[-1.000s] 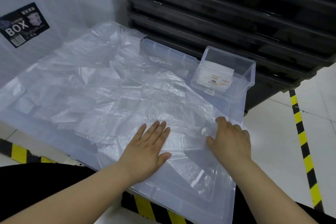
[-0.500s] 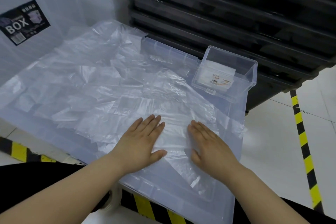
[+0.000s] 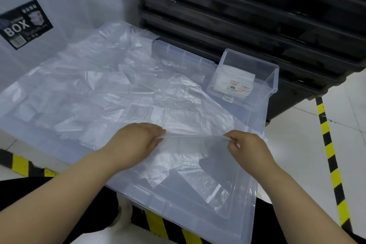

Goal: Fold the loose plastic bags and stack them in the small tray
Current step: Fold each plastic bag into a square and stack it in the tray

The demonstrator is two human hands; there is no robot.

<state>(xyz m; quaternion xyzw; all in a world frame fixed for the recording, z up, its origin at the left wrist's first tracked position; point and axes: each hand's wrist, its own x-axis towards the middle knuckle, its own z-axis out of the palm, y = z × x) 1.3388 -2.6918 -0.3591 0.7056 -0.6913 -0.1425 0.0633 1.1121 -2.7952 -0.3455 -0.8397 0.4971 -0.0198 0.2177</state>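
Your left hand (image 3: 136,140) at nine o'clock and right hand (image 3: 247,148) at three pinch the plastic bag (image 3: 194,142) taut, likely for a straight fold.

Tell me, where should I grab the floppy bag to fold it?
Pinch the two ends of one edge, a hand coming in from each side. The bag is thin and limp, so a taut edge should fold straighter; the left hand and right hand hold it so.

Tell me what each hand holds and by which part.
Both pinch one clear plastic bag by its far edge: the left hand at the left end, the right hand at the right end.
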